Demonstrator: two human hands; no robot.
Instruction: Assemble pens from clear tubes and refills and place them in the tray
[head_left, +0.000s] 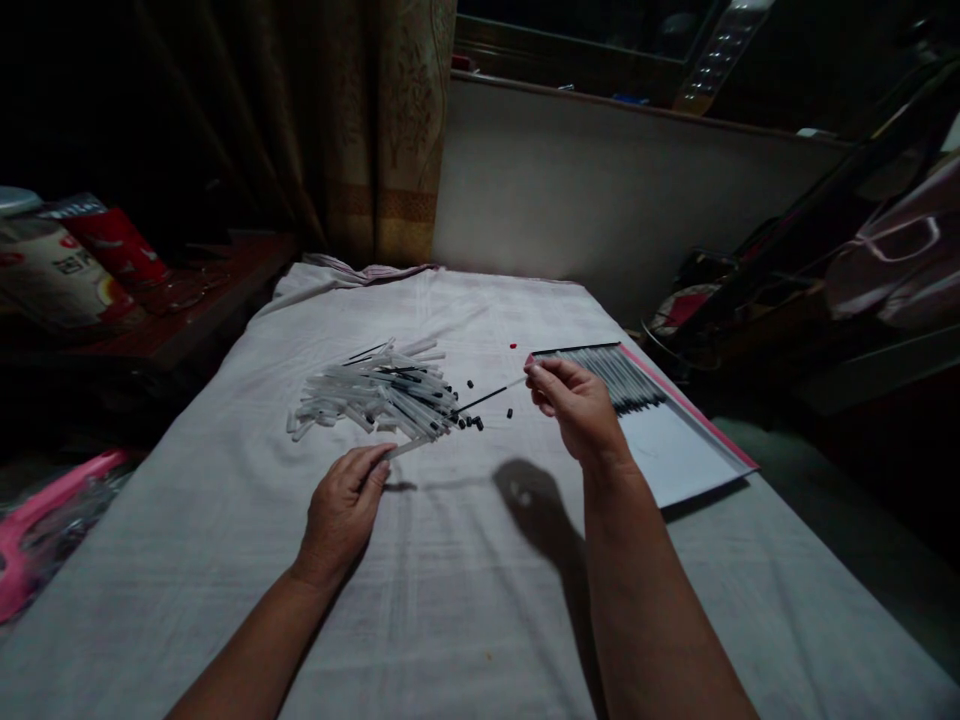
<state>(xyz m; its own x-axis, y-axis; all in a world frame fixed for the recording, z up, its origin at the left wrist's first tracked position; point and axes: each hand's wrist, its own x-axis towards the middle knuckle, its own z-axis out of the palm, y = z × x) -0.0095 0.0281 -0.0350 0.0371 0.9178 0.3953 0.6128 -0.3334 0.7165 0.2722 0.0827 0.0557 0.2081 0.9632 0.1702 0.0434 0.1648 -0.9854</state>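
My left hand [346, 505] pinches the near end of a translucent pen barrel [409, 447], whose far end points toward the pile. In the fingertips of my right hand [574, 405] is a thin pen refill [484, 400], dark along most of its length and pale near my fingers. It slants down to the left, with its dark end by the pile's edge. The pile [360, 390] holds many loose translucent barrels and some dark sticks. Small black plugs [478, 424] lie beside it. Behind my right hand, dark-tipped pens or refills [626, 375] lie in a row.
That row rests on a white, pink-edged tray or lid [686, 460]. One small red piece [513, 346] lies on the white cloth [442, 580]. A dark red side table [187, 335] with a jar [60, 265] stands left. A curtain [375, 130] hangs behind.
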